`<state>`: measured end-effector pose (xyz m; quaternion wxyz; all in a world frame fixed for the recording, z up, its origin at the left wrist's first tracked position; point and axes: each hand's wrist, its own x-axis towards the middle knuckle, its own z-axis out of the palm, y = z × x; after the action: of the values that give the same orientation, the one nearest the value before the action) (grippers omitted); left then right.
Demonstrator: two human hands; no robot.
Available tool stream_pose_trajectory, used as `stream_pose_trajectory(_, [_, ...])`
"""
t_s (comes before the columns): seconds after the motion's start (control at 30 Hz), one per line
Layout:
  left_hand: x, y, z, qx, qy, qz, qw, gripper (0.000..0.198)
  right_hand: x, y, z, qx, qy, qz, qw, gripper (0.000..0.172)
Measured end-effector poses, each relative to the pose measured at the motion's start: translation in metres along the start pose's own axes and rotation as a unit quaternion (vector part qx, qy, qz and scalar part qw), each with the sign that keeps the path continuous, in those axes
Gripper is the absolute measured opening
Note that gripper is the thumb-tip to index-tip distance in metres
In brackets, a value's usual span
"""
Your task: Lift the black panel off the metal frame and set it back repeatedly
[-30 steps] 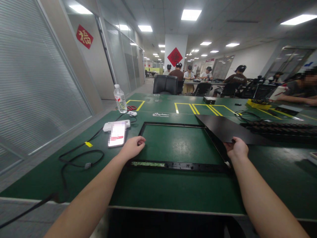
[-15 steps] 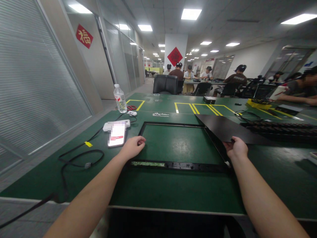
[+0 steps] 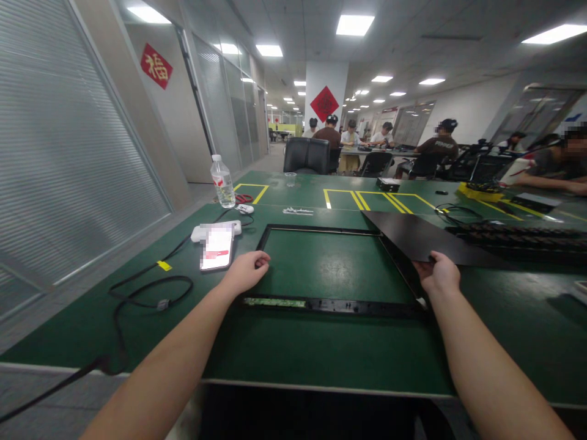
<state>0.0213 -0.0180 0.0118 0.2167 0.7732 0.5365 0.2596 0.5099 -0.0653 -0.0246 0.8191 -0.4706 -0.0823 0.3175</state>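
A thin black rectangular frame (image 3: 362,307) lies on the green table, its middle showing bare tabletop. Set into the left part of its near bar is a narrow green circuit board (image 3: 275,302). My left hand (image 3: 246,271) has its fingers curled around the frame's left side, where the side bar is partly hidden. On the right, my right hand (image 3: 441,273) is closed on the near edge of a flat black panel (image 3: 417,235). The panel tilts above the frame's right side and covers its far right corner.
Left of the frame lie a phone (image 3: 217,249), a white power strip (image 3: 236,228) and a black cable (image 3: 178,278). Farther back stand a water bottle (image 3: 222,183) and a clear cup (image 3: 290,179). Black parts (image 3: 527,238) lie at right. A person's arm (image 3: 550,183) rests on the far right.
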Motion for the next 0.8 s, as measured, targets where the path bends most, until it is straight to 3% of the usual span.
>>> stream_pose_trajectory(0.2, [0.0, 0.002, -0.002, -0.023, 0.014, -0.009, 1.0, 0.025, -0.026, -0.016, 0.016, 0.03, 0.034, -0.003, 0.999, 0.014])
stream_pose_trajectory(0.43, [0.0, 0.004, -0.003, -0.045, 0.035, -0.009, 0.998, 0.022, -0.049, -0.035, 0.029, 0.066, 0.008, 0.031, 0.997, 0.018])
stream_pose_trajectory(0.63, [0.004, -0.001, -0.003, -0.064, 0.094, -0.019, 0.993, 0.024, -0.066, -0.041, 0.035, 0.086, -0.054, 0.008, 0.995, 0.025])
stream_pose_trajectory(0.8, [0.007, -0.005, -0.003, -0.136, 0.15, -0.052, 0.978, 0.026, -0.075, -0.048, 0.034, 0.129, -0.053, 0.023, 0.99, 0.024])
